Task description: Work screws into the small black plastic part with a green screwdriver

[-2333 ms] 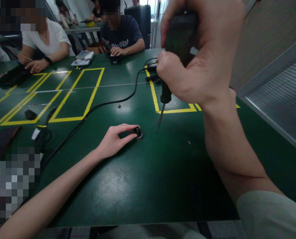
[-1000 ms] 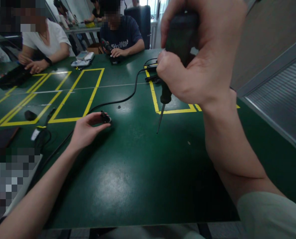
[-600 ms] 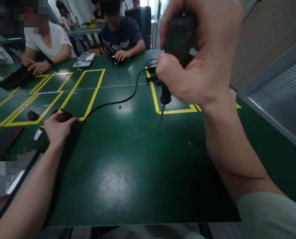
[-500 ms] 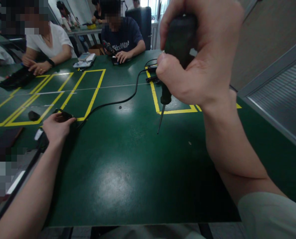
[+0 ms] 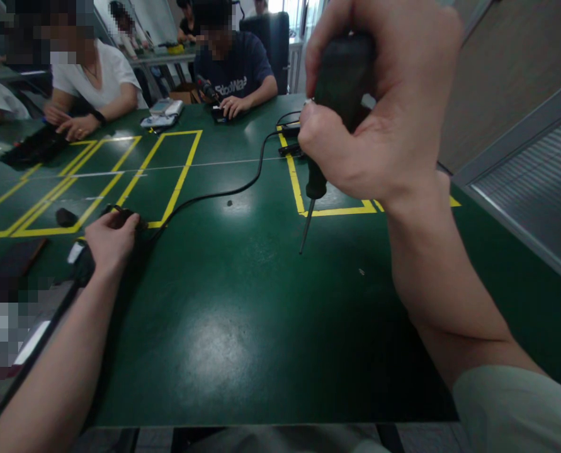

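Note:
Close to the camera, my right hand (image 5: 398,119) is closed around the dark handle of a screwdriver (image 5: 341,82). Its thin shaft slants down and slightly left, the tip in view over the green table (image 5: 271,327). Far to the left, my left hand (image 5: 110,242) curls its fingers and thumb over a small black object (image 5: 139,220) at the tabletop; the hand hides most of it and its kind is unclear. A black cable (image 5: 223,194) runs from near that hand towards dark items behind my right hand.
Yellow tape (image 5: 181,182) marks rectangles on the table. A small dark lump (image 5: 65,218) and a dark flat item (image 5: 22,255) lie left of my left hand. Across the table, one co-worker (image 5: 242,69) holds a tool over a small part; another (image 5: 96,82) handles a black piece.
My left hand's thumb and fingers have shifted slightly over the black object. The right hand keeps its grip on the screwdriver, nearly unmoved.

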The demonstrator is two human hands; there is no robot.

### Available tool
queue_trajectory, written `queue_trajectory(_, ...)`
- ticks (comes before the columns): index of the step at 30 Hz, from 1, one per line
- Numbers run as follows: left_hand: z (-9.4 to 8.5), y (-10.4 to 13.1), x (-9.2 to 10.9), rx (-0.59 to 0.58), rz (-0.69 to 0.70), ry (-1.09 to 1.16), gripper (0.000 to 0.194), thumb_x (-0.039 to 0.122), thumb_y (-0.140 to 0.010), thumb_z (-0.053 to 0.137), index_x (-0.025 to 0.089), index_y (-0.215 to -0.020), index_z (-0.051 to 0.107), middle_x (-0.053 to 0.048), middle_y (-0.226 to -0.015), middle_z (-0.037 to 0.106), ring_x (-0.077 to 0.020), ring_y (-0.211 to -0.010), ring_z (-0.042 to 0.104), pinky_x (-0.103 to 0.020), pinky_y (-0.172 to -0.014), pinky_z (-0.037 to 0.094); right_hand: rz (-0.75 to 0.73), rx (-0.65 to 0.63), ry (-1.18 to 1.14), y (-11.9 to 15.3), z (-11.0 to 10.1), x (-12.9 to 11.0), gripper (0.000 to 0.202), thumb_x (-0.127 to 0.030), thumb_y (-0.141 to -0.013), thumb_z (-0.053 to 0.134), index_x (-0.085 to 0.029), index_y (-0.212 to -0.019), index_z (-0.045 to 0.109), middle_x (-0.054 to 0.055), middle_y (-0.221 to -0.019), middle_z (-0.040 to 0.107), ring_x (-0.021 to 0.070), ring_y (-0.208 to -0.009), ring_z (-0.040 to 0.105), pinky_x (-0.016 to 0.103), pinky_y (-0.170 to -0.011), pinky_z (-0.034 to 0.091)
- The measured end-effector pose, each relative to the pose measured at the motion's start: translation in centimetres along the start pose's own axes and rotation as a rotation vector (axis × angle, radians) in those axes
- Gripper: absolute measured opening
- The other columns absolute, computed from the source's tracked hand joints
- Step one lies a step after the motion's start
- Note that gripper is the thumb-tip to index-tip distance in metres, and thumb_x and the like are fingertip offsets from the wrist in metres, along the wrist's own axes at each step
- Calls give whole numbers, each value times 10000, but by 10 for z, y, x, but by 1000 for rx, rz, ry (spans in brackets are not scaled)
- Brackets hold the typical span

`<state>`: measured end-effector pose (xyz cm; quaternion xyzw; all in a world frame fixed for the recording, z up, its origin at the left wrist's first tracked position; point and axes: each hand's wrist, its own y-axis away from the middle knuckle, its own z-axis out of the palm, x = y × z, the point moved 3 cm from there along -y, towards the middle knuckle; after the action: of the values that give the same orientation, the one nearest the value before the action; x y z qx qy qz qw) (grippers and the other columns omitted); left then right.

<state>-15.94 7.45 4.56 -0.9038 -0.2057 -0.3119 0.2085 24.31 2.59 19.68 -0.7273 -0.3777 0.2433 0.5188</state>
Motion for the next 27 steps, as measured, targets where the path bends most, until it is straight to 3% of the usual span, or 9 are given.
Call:
queue_trajectory(3,-5,11,12,60,-117,46,152,203,-801,748,99,-913,742,24,-697,698,-222,-872,716,-317,-886,584,16,-49,11,0,1,-2,381,-636,-885,459,-268,-850,552,38,-867,570,246,-892,636,457,-837,499)
queue_trajectory(5,-6,14,17,63,-117,43,146,195,-798,747,102,-911,749,25,-720,709,-220,-882,715,-321,-908,583,64,-90,51,1,1,-2,304,-553,-922,456,-270,-885,561,36,-893,603,243,-935,640,463,-871,507)
queue_trajectory(7,-7,15,19,54,-112,34,164,197,-802,747,99,-933,754,22,-743,715,-223,-899,714,-330,-931,583,-12,8,21,0,-3,-5,378,-631,-892,441,-270,-827,533,24,-828,587,225,-837,616,453,-815,511)
queue_trajectory(9,-8,15,17,50,-123,27,187,195,-801,753,93,-958,755,14,-769,723,-231,-917,713,-337,-938,584,33,-76,43,0,0,-3,329,-591,-907,463,-275,-885,553,24,-888,615,222,-883,623,445,-853,507)
queue_trajectory(11,-8,15,16,47,-128,13,204,198,-799,768,91,-971,755,3,-802,733,-238,-933,715,-338,-928,585,-24,3,36,0,-3,-4,357,-619,-885,455,-276,-836,540,19,-838,595,207,-808,602,425,-796,491)
queue_trajectory(13,-9,15,16,33,-111,-6,211,212,-797,783,93,-969,754,-4,-827,738,-240,-932,716,-331,-905,584,69,-85,65,1,-1,-2,324,-585,-915,435,-284,-879,549,17,-887,607,217,-878,618,427,-838,492)
queue_trajectory(15,-9,15,16,17,-101,-12,209,221,-787,800,99,-950,750,-1,-827,740,-232,-911,715,-322,-888,581,27,-61,45,1,-2,-4,374,-648,-888,439,-290,-854,542,12,-870,591,219,-861,609,430,-827,493)
queue_trajectory(20,-6,12,9,-17,-115,10,254,196,-749,835,86,-964,752,3,-786,736,-238,-902,708,-329,-893,578,59,-110,70,3,-4,-8,249,-503,-936,502,-265,-923,573,45,-936,621,230,-914,605,423,-858,490)
queue_trajectory(27,-3,15,16,6,-79,10,312,192,-801,841,62,-1080,788,-56,-970,816,-249,-951,743,-384,-959,605,-23,-89,109,2,-6,-8,380,-567,-979,452,-233,-965,632,42,-903,624,236,-913,661,430,-848,540)
